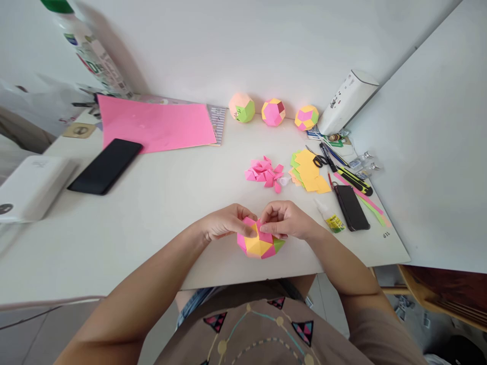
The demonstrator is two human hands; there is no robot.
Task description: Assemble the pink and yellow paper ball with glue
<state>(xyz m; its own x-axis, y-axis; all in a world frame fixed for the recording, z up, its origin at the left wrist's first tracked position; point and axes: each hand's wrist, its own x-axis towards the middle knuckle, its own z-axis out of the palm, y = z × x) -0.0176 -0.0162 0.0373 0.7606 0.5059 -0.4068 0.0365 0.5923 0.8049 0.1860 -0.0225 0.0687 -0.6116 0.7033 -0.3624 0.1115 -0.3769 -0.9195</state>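
Note:
Near the table's front edge, a many-sided paper ball in pink, yellow and green is between my two hands. My left hand grips its left and upper side, with the thumb pressed on a yellow face. My right hand pinches a pink face at the upper right of the ball, thumb against fingers. The underside of the ball is hidden. Beyond my hands lies a heap of folded pink paper pieces. Right of it are yellow and green paper pieces. A small glue bottle lies beside my right forearm.
Three finished-looking paper balls stand along the wall. Scissors, a cutter and a black case lie at right. Pink sheets, a phone, a white device and a tall bottle occupy the left.

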